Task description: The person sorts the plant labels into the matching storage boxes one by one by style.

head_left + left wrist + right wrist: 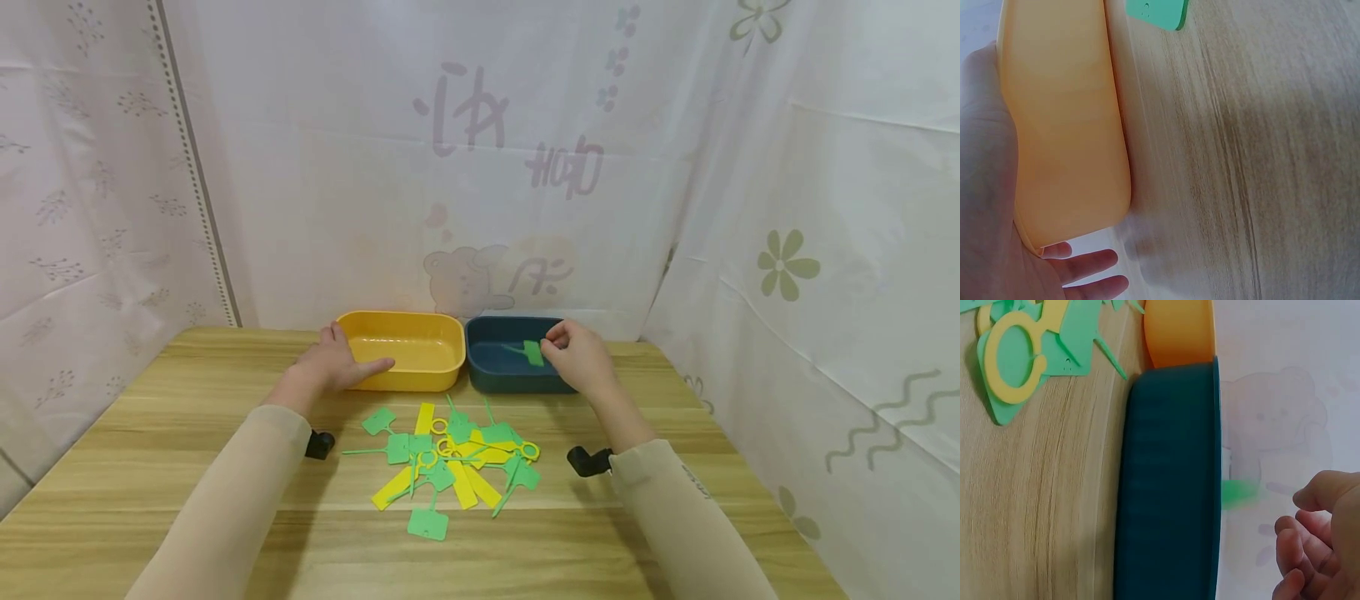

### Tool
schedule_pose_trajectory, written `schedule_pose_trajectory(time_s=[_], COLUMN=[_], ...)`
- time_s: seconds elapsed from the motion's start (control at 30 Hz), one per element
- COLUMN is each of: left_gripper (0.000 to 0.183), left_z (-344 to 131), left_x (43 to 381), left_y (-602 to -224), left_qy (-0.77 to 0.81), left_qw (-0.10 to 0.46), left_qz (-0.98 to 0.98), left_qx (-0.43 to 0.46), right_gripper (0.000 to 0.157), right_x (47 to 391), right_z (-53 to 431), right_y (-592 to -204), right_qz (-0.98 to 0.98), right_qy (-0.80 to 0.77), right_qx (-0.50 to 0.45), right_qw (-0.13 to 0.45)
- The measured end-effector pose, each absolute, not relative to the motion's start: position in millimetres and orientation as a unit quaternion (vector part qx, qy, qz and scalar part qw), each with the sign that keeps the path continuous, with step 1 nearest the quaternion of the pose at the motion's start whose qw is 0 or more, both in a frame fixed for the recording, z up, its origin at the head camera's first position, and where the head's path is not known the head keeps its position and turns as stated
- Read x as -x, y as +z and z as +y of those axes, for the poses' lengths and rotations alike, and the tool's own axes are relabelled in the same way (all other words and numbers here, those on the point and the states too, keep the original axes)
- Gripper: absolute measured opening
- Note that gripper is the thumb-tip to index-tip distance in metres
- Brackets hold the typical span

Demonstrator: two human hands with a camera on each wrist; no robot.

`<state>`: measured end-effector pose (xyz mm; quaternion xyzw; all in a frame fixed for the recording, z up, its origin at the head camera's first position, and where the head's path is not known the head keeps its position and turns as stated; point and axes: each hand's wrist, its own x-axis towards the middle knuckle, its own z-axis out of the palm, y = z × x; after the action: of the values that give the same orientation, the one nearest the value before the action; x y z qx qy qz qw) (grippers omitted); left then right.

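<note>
My left hand [330,361] rests on the left corner of a yellow plastic bin [408,382], thumb straight over the front rim. In the left wrist view its fingers [1091,265] extend straight past the bin's end wall. Over the right end of a dark blue bin [517,383] is my right hand [579,357], fingers loosely bent. Beside its fingertips a green plastic tag [533,352] with a thin stem hangs over that bin. The right wrist view shows this tag [1239,494] as a blur at the rim, apart from the fingers, which hold nothing.
On the wooden table [615,542], in front of the bins, lies a loose pile of green tags [427,524] and yellow strips with ring ends [395,488]. The two bins stand side by side against a patterned curtain [337,208].
</note>
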<state>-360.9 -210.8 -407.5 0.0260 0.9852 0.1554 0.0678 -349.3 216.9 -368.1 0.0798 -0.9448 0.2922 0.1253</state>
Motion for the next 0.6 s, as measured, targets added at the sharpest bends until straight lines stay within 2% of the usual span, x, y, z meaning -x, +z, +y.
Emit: schedule_pose_trajectory(time_s=[0.6], left_gripper=[0.154], left_z=[-212.5], left_x=[365.1], left_y=[-410.2], left_qy=[0.151], left_qw=[0.066], left_qz=[0.986], left_qx=[-0.027], right_gripper=[0.023], right_x=[336.2], right_z=[197.9], right_y=[-365.3], right_qz=[-0.947], right_qy=[0.285], right_qx=[-0.108], right_qw=[0.103])
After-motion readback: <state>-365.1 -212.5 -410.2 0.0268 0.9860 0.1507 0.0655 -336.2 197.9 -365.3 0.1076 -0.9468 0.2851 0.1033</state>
